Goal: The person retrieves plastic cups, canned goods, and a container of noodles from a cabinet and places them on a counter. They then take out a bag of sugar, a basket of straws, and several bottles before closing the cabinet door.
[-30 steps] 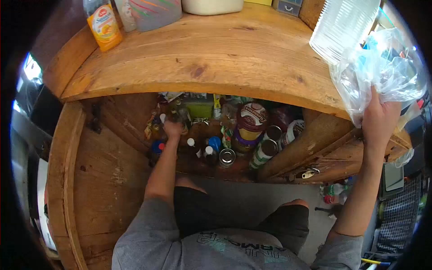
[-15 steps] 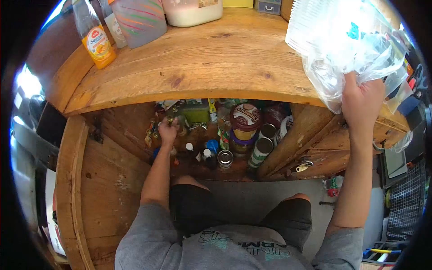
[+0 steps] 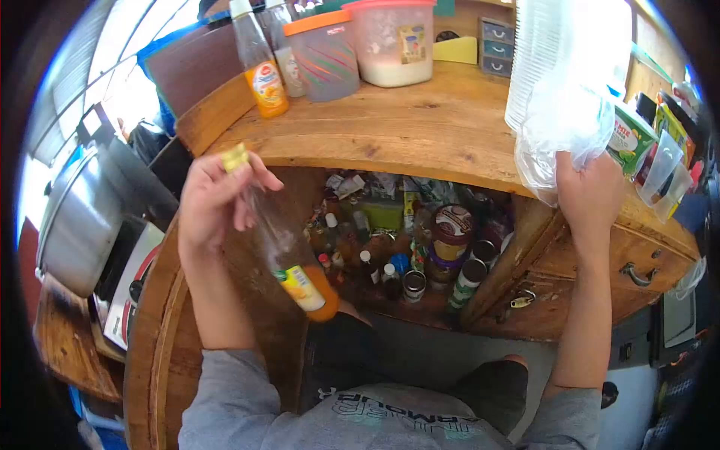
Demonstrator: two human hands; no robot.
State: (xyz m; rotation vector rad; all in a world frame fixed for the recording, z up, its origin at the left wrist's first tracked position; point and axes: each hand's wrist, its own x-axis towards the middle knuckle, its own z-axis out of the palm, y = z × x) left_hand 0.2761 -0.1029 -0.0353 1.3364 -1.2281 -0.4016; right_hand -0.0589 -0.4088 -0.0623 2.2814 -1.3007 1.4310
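Your left hand [image 3: 214, 199] grasps the neck of a squash bottle [image 3: 289, 259] hanging tilted before the wooden counter's [image 3: 420, 131] front edge, arm raised, while your right hand [image 3: 589, 199] clutches a plastic bag [image 3: 559, 127] at the counter's right edge.

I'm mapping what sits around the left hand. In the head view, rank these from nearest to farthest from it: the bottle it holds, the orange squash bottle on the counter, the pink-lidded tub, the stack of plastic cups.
1. Held bottle, in the left hand.
2. Orange squash bottle, counter's left end.
3. Pink-lidded tub, counter's back middle.
4. Stack of plastic cups, far right, by the right hand.
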